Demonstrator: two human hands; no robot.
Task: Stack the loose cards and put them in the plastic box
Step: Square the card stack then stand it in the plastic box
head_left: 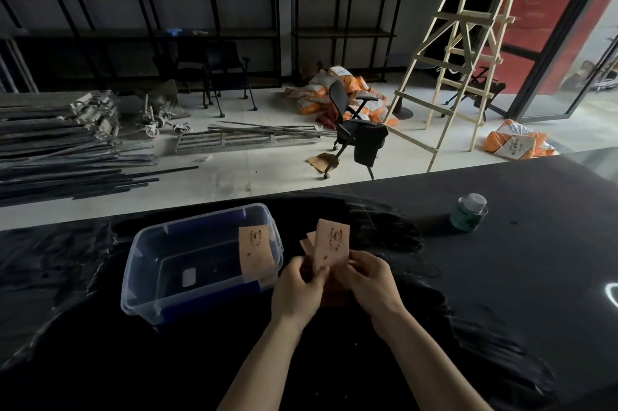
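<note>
1. Cards [331, 248]: pinkish-tan, printed logo, a small upright stack held above the black table [501, 277], just right of the box; further card edges fan out behind at left.
2. Left hand [296, 292]: fingers closed on the stack's lower left edge.
3. Right hand [369, 280]: fingers closed on the stack's lower right edge (both hands share the one stack).
4. Box [200, 263]: clear plastic, open, left of the hands.
5. Single card [255, 251]: stands tilted at the box's right wall; whether inside or against it, cannot tell.
6. Jar [468, 211]: greenish, capped, well apart at far right.
</note>
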